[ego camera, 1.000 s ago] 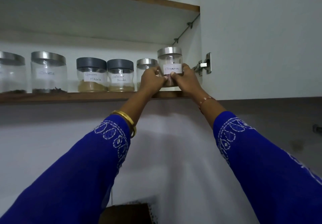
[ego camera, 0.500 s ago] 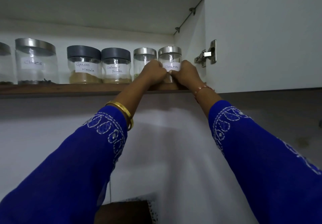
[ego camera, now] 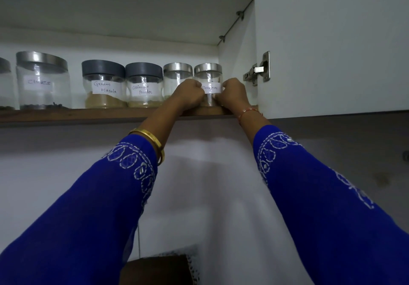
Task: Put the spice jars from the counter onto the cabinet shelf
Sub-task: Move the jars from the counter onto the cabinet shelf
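Both your hands, left hand (ego camera: 190, 94) and right hand (ego camera: 232, 94), curl around cinnamon jar (ego camera: 208, 78) | risk: nudging the steel-lidded jar (ego camera: 177, 75) beside your left hand on release.

Both sleeves (ego camera: 332, 207) are deep blue with looping white embroidery near the cuffs; a gold bangle (ego camera: 152, 139) circles the left wrist and a thin reddish thread bracelet (ego camera: 249, 111) the right. The shelf edge (ego camera: 66, 115) is brown wood grain, the cabinet door (ego camera: 332, 41) plain white. Clear jars carry white handwritten labels: the cinnamon jar (ego camera: 209, 75) and cloves jar (ego camera: 43, 81) have silver lids, while the garam masala jar (ego camera: 104, 85) and coriander powder jar (ego camera: 143, 86) have dark grey lids over tan powder.
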Demonstrator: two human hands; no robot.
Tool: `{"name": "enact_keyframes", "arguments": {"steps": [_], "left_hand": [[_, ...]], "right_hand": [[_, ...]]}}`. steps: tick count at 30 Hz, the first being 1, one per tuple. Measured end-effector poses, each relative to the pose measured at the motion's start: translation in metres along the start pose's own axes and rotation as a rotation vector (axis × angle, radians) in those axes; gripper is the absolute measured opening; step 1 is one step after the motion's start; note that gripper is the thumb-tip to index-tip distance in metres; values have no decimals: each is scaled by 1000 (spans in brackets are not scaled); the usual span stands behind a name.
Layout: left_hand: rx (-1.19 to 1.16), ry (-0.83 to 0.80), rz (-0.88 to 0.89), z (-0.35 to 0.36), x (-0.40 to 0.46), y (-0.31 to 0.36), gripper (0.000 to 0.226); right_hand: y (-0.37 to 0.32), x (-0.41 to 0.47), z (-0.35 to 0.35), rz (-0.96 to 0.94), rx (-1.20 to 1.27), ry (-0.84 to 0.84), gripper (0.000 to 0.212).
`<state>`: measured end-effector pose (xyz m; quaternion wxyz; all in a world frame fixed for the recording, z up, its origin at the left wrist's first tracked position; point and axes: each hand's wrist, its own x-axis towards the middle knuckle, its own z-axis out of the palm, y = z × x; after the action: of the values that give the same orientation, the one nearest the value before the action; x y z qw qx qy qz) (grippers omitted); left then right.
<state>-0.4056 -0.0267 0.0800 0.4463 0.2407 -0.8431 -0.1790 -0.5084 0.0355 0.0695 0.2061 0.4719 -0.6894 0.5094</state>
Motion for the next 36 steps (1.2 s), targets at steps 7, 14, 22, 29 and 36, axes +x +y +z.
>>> {"name": "enact_keyframes", "arguments": {"steps": [7, 14, 22, 29, 36], "left_hand": [[-140, 151, 112, 0, -35, 6, 39], [-359, 295, 117, -2, -103, -2, 33], [-375, 351, 5, -20, -173, -22, 31], [-263, 433, -145, -39, -247, -61, 30], [-204, 490, -333, -82, -332, -123, 31]], "right_hand": [[-6, -45, -3, -86, 223, 162, 36], [-19, -104, 10, -98, 486, 203, 35], [-33, -174, 30, 1, 635, 92, 38], [-54, -243, 65, 44, 658, -5, 37], [-89, -328, 120, 78, 694, -177, 37]]}}
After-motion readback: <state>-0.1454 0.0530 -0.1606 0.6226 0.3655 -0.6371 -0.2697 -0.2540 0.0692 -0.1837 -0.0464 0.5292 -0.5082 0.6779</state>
